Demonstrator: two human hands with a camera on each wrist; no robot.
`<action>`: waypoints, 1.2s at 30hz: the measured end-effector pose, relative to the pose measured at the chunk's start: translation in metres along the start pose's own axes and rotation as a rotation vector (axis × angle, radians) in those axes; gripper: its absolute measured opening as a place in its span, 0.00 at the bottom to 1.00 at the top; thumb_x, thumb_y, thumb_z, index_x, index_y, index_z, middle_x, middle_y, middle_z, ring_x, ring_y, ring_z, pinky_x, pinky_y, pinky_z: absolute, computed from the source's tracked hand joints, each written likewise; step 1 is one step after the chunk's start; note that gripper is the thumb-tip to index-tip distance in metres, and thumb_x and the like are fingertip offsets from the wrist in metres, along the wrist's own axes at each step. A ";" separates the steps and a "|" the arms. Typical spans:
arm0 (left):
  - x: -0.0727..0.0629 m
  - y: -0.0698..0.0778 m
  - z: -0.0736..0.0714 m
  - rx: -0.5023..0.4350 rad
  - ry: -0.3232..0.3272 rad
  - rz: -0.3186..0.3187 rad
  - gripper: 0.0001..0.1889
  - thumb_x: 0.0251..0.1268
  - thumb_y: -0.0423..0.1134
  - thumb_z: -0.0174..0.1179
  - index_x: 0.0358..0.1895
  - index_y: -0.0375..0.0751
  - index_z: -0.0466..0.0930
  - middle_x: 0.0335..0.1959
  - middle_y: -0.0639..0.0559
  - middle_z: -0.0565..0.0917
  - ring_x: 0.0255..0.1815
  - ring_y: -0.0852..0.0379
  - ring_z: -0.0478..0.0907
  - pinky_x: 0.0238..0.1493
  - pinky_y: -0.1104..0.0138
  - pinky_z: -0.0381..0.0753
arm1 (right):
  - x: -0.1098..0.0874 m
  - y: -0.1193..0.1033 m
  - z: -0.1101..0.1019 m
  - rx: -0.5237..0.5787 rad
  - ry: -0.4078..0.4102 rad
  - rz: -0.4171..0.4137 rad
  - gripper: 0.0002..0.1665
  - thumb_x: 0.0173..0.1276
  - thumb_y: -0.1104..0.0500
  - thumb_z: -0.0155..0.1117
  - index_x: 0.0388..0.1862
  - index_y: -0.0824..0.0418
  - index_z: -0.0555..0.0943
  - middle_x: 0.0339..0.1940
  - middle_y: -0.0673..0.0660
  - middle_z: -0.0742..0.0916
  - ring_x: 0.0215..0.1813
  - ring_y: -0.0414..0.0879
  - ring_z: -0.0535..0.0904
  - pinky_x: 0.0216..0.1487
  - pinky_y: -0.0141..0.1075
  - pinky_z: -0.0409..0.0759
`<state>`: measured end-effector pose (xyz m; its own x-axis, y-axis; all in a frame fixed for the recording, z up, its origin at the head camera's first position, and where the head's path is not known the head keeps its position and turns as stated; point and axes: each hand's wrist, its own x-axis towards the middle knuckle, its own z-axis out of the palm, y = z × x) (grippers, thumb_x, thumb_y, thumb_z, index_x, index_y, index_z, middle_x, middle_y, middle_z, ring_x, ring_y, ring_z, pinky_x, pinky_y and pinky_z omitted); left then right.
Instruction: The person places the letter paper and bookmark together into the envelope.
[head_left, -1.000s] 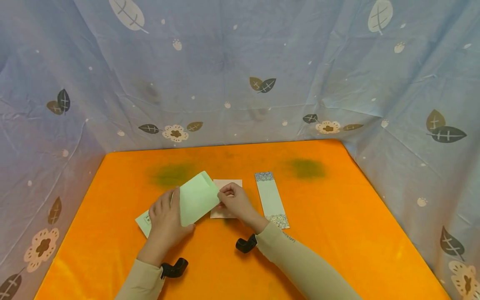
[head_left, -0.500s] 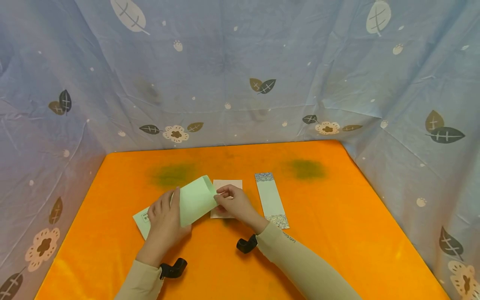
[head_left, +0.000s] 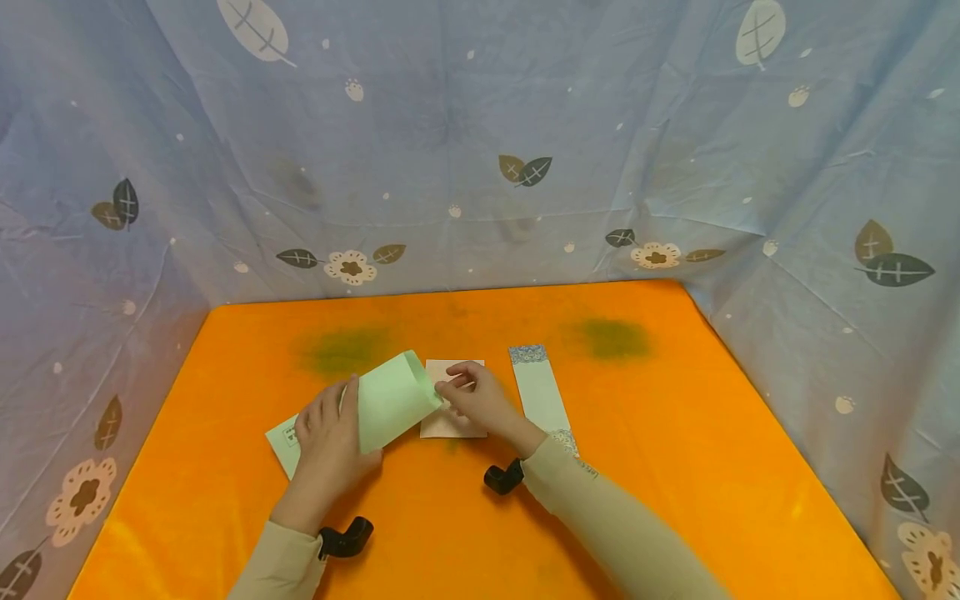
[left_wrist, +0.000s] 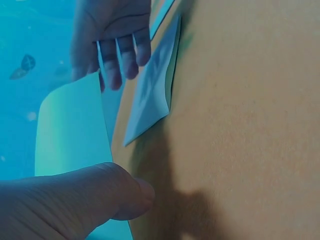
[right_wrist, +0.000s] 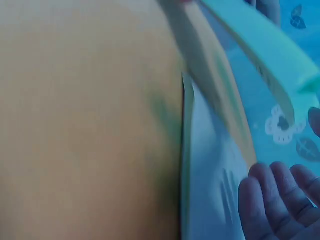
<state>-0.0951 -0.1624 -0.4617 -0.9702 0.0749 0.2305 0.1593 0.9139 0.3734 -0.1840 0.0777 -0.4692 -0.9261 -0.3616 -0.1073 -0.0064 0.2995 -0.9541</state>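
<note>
Over orange cloth [head_left: 675, 467], left hand [head_left: 328, 437] round green envelope [head_left: 392, 402], print [head_left: 291, 434] illegible; its edge in right hand's [head_left: 480, 402] pinch

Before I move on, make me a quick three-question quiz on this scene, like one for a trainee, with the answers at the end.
1. What does the left hand hold?
A) a pen
B) a pale green envelope
C) a pair of scissors

2. True or false: in the head view, the pale paper lies to the left of the strip with patterned ends.

3. Which hand is nearer the open end of the envelope?

Key:
1. B
2. True
3. The right hand
</note>
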 end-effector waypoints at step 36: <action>-0.003 -0.010 0.006 -0.009 -0.052 -0.031 0.59 0.40 0.42 0.78 0.74 0.31 0.49 0.68 0.30 0.55 0.65 0.29 0.51 0.60 0.36 0.48 | 0.037 0.035 -0.055 -0.345 0.005 0.065 0.39 0.54 0.45 0.76 0.61 0.61 0.75 0.43 0.55 0.76 0.44 0.49 0.71 0.44 0.39 0.73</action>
<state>-0.0948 -0.1696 -0.4713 -0.9828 0.0679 0.1719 0.1308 0.9126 0.3873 -0.2388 0.1233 -0.4913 -0.9308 -0.3278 -0.1620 -0.0740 0.6028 -0.7945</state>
